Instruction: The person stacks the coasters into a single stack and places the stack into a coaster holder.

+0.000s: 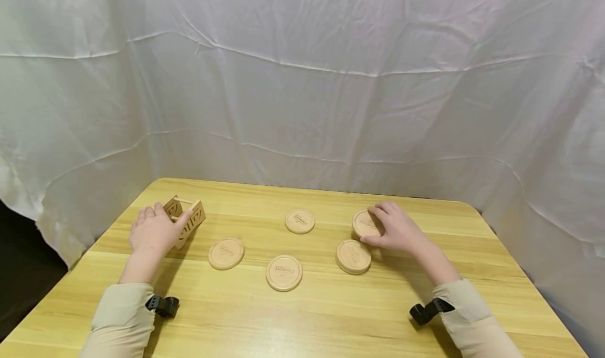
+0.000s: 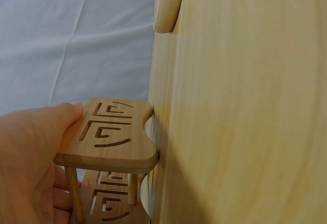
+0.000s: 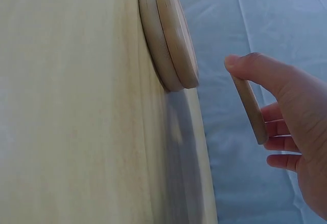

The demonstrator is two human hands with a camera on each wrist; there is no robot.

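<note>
At the left of the table my left hand (image 1: pixel 152 231) grips a small wooden coaster holder (image 1: pixel 193 224), thumb on one side panel and fingers on the other. Its panels have cut-out fretwork joined by round dowels, plain in the left wrist view on the holder (image 2: pixel 110 132). My right hand (image 1: pixel 398 227) pinches a round wooden coaster (image 1: pixel 363 223) by its edges; the right wrist view shows this coaster (image 3: pixel 249 109) raised off the table and tilted. Just nearer than it lies a stack of two coasters (image 1: pixel 353 257), the upper one engraved.
Three single engraved coasters lie on the wooden table (image 1: pixel 312 326): one at the back middle (image 1: pixel 300 221), one near the holder (image 1: pixel 226 253), one at the front middle (image 1: pixel 283 273). A pale curtain (image 1: pixel 302 106) hangs behind the table and along its sides.
</note>
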